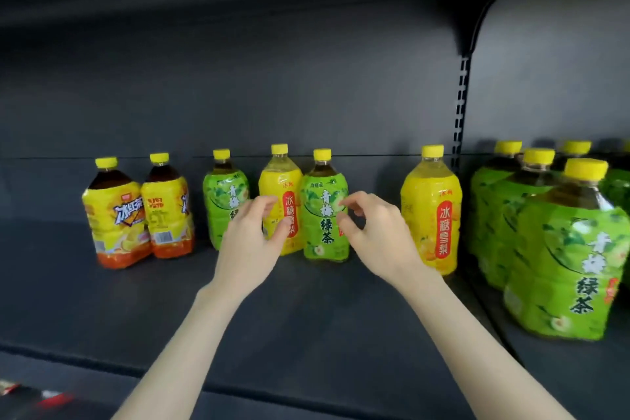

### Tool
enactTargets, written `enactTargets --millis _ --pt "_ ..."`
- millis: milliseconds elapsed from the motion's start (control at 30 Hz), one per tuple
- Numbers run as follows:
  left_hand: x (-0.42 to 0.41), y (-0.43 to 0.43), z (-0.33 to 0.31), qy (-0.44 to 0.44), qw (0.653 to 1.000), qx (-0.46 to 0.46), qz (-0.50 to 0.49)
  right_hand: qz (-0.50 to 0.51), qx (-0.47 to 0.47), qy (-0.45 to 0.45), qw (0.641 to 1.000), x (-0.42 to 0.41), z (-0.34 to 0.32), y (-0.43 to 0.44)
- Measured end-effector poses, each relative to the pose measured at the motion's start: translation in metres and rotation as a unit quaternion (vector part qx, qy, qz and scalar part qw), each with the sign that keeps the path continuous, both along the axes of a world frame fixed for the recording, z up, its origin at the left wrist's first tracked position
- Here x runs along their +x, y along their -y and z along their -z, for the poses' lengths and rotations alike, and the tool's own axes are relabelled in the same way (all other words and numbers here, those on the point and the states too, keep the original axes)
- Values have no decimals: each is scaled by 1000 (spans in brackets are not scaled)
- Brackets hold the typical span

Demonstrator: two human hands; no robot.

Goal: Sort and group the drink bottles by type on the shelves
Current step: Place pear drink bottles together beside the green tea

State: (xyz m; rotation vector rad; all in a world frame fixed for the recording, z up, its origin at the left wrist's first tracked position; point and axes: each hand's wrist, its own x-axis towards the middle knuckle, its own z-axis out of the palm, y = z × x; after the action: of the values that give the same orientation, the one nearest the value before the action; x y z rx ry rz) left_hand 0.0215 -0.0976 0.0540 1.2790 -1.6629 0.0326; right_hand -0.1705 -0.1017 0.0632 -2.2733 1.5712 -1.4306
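Hovering with fingers loosely apart and gripping nothing, the left hand (250, 239) and right hand (373, 235) flank the yellow bottle (278, 181) and green bottle (322, 215) standing on the shelf (306, 317), which look full, heavy and slick-wrapped, best gripped around the waist.
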Motion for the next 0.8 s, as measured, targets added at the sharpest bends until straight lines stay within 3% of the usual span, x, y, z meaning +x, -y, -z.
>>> enactTargets --millis 200,300,400,633,800 --pt "27 88 -12 -91 995 34 38 63 75 45 994 37 8 51" --pt "31 126 -18 -95 992 85 27 69 92 80 990 45 5 72" --pt "35 153 -10 -131 980 130 80 61 101 106 987 51 8 86" --pt "44 160 5 -136 977 94 133 152 75 24 985 53 17 100" --pt "38 132 14 -149 976 58 149 162 73 31 984 50 17 107"
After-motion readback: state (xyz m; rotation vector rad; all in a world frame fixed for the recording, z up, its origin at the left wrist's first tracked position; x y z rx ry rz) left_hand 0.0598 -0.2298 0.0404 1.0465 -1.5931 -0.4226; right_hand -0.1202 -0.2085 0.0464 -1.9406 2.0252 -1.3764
